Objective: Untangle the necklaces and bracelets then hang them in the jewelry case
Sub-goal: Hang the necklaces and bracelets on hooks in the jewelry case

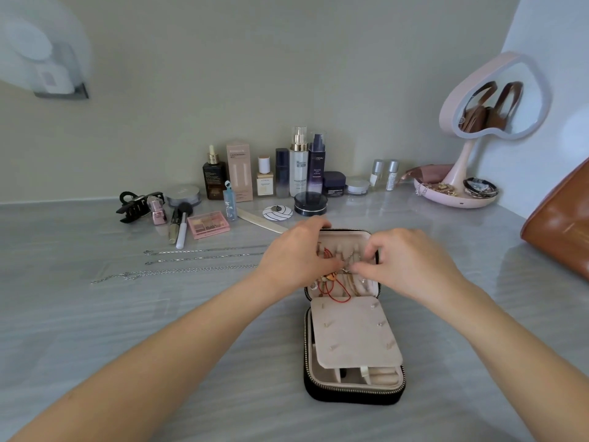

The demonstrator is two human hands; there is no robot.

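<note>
– Beneath both hands, what lies there?

– An open jewelry case [353,390], black outside with a zip round its edge and pale lining inside. Its far half sits right under the fingers. Its near half lies back toward the person, between the two forearms.

– And the hands themselves?

– The left hand [296,256] and the right hand [411,263] meet over the far half, fingers curled, their tips almost touching each other. Each pinches at the tangle [345,283], a knot of thin gold chains and a red cord that spreads out just on the near side of the fingertips. Which strand each hand has, I cannot tell, as they are too fine.

– Anything on the case's near half?

– A pale padded flap [353,333] lies over it with small studs pinned through. Compartments show under its near edge.

– What's out to the left of the left hand?

– Three silver chains [204,258], laid straight on the grey table [159,330], side by side and apart from one another. Their closest ends lie near the left wrist.

– And beyond the hands?

– A row of cosmetic bottles [298,167] and jars stands against the wall. Beyond and left of the left hand are a pink eyeshadow palette [208,225] and a black hair claw [135,207].

– And to the right?

– Beyond and right of the right hand stands a heart-shaped mirror [500,97], on a pink tray [452,202] that holds bracelets. Well to the right of that hand is a brown bag [564,224], cut off by the edge.
</note>
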